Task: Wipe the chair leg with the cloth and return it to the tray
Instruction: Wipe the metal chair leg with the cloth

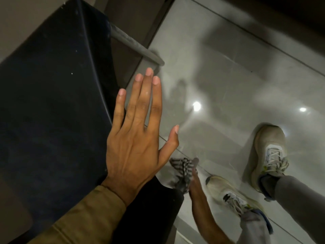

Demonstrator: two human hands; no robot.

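My left hand (139,138) is spread flat with fingers apart, resting against the edge of the dark chair seat (52,103). Lower down, my right hand (193,180) grips a black-and-white checked cloth (182,171) close to the floor beside the chair; the hand is blurred and mostly hidden by the cloth. One grey chair leg (137,46) slants down to the tiled floor at the upper middle. The leg under the cloth is hidden by the seat and my left arm. No tray is in view.
Glossy grey floor tiles (228,85) fill the right side. My two pale sneakers (269,155) (228,192) stand at the lower right, close to the cloth. A dark wall base (133,18) runs behind the chair.
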